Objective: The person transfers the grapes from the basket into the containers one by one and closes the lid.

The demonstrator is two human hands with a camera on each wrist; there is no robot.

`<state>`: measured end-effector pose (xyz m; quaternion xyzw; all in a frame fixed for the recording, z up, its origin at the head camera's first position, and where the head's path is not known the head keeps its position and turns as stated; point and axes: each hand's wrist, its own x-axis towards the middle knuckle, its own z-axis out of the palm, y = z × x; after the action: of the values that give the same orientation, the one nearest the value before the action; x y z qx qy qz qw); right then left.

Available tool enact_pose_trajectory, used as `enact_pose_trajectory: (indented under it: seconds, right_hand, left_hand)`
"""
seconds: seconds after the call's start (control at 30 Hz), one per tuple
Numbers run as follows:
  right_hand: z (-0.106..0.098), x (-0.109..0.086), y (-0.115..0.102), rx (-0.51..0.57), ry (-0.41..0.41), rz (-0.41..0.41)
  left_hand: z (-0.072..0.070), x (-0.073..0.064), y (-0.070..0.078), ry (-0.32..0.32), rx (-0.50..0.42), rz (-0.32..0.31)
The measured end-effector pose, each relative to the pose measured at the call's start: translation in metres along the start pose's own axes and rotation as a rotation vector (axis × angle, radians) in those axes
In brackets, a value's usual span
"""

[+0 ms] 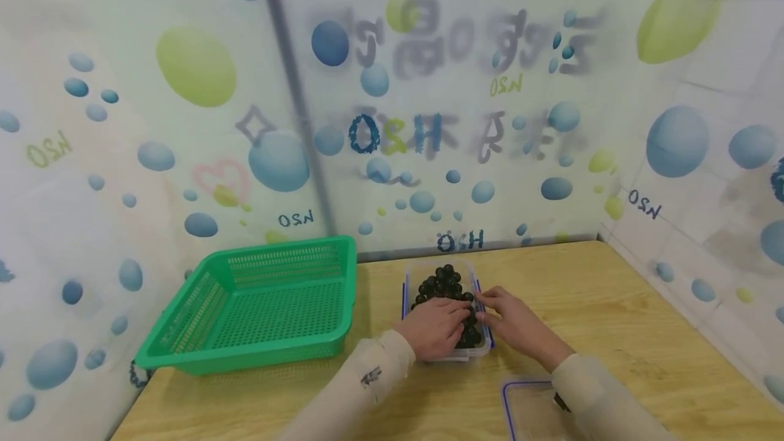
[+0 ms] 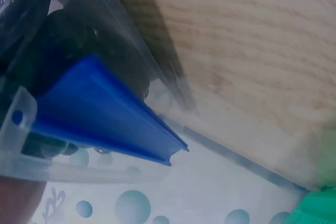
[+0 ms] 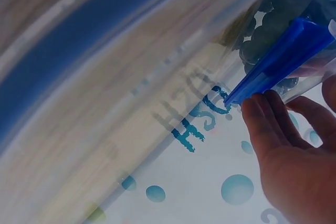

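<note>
In the head view, a clear plastic container [image 1: 439, 268] with blue side latches holds a heap of dark, round, grape-like fruit [image 1: 442, 284]. My left hand [image 1: 432, 327] lies over the near part of the heap, its fingers reaching right across the fruit; their undersides are hidden. At the container's right side is my right hand [image 1: 517, 324], with thumb and fingers extended at the rim. In the right wrist view, the fingers of my right hand [image 3: 286, 140] touch the lower end of a blue latch [image 3: 283, 59]. Another blue latch [image 2: 105, 111] hangs outward in the left wrist view.
A green perforated plastic basket [image 1: 263, 308] stands left of the container on the wooden table [image 1: 551, 278]. By my right forearm lies a clear lid [image 1: 533, 414] with a blue seal, partly covered by the sleeve. A patterned curtain [image 1: 392, 209] hangs behind the table.
</note>
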<state>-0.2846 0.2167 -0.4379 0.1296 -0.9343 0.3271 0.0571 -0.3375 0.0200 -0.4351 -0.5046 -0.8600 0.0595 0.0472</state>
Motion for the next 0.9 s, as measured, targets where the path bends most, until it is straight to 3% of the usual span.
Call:
enact_pose_trajectory:
  seconds: [0.17, 0.47, 0.9]
  right_hand:
    - [-0.0015, 0.0007, 0.0018, 0.016, 0.001, -0.004]
    - [0.0005, 0.0017, 0.0028, 0.018, 0.002, 0.006]
    - [0.0004, 0.0011, 0.0041, 0.028, 0.007, 0.002]
  left_hand:
    - [-0.0004, 0.0015, 0.0008, -0.007, 0.032, 0.01]
    - [0.0014, 0.0041, 0.003, -0.027, -0.062, -0.076]
    - [0.0011, 0.0015, 0.0068, -0.038, 0.01, -0.051]
